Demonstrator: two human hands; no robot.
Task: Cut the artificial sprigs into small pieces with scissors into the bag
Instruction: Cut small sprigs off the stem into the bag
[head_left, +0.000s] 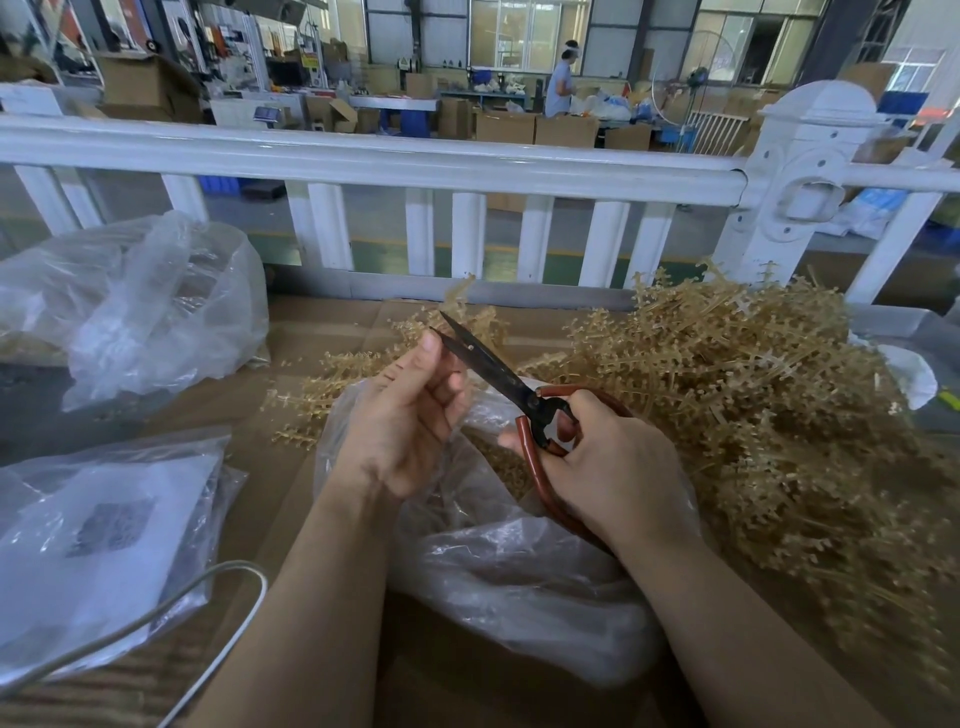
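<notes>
My right hand (608, 462) grips the red-brown handles of black-bladed scissors (493, 371), whose blades point up and left. My left hand (405, 415) is raised beside the blades with curled fingers, the thumb tip near the blade tips; it appears to hold a tan sprig (462, 312) that rises behind the blades. Below both hands lies an open clear plastic bag (519, 571) with tan cut pieces inside. A big heap of tan artificial sprigs (769, 395) lies to the right. A few loose sprigs (322, 384) lie left of the bag.
The work surface is brown cardboard (291, 493). A crumpled clear bag (145, 306) sits at the far left and a flat bag holding white sheets (104, 535) at the near left, with a white cable (218, 597) across it. A white fence (415, 171) borders the far edge.
</notes>
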